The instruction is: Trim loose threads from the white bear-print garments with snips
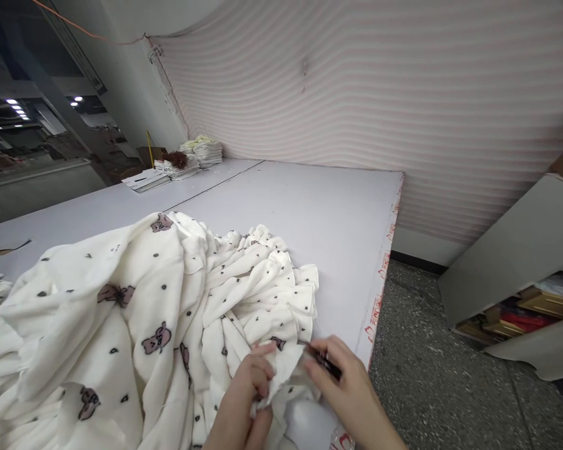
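A heap of white fleece fabric (136, 325) printed with small brown bear heads and dark dots lies on the pale grey table (309, 212). My left hand (251, 381) is closed, pinching an edge of this fabric near the table's front. My right hand (351, 387) is closed too, holding a small dark tool (326, 364), perhaps thread snips, with its tip against the pinched fabric edge.
The table's right edge (380, 281) carries red printed tape, beyond it lies speckled floor (431, 362). Stacks of folded white pieces (201, 151) and papers (145, 180) sit at the far left corner. Leaning grey boards and shelves with boxes (520, 300) stand at right.
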`<action>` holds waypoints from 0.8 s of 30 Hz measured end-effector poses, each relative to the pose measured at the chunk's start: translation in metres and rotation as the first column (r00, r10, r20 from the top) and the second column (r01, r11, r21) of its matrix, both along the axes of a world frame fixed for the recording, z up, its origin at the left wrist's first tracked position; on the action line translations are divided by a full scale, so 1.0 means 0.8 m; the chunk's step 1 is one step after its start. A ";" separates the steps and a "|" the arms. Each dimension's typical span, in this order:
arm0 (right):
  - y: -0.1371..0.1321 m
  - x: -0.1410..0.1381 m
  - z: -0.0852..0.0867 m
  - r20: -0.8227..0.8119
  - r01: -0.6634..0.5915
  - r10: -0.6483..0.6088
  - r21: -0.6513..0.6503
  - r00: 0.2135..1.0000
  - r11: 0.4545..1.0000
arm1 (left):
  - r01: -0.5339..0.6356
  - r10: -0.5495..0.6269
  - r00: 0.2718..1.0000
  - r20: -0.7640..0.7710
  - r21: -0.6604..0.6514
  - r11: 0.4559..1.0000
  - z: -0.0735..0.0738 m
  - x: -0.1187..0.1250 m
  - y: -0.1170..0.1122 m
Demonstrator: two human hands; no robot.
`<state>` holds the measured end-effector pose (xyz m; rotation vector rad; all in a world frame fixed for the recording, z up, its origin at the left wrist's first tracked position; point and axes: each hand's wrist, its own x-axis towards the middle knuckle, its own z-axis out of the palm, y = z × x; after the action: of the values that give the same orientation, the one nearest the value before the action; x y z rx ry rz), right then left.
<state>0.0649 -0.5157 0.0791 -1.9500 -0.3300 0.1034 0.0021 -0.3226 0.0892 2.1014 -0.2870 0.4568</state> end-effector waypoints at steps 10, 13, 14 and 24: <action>0.051 0.033 -0.019 0.016 -0.115 0.115 0.247 0.993 0.962 | -0.076 0.048 0.823 -0.567 -0.026 0.997 0.022 0.044 0.024; 0.047 0.011 -0.020 -0.106 -0.138 0.185 0.347 0.977 0.928 | -0.133 0.133 0.856 -0.500 0.035 0.990 0.016 0.049 0.011; 0.046 0.010 -0.021 -0.126 -0.115 0.169 0.351 0.978 0.929 | -0.160 0.167 0.858 -0.486 0.058 0.985 0.015 0.047 0.009; 0.053 0.043 0.002 0.022 -0.185 0.184 0.103 0.983 0.977 | -0.297 0.324 0.946 -0.005 0.383 0.875 -0.006 0.012 0.019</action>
<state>0.0997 -0.4732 0.0806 -1.8135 -0.5146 0.1911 0.0119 -0.3072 0.0848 2.5538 0.0126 0.5493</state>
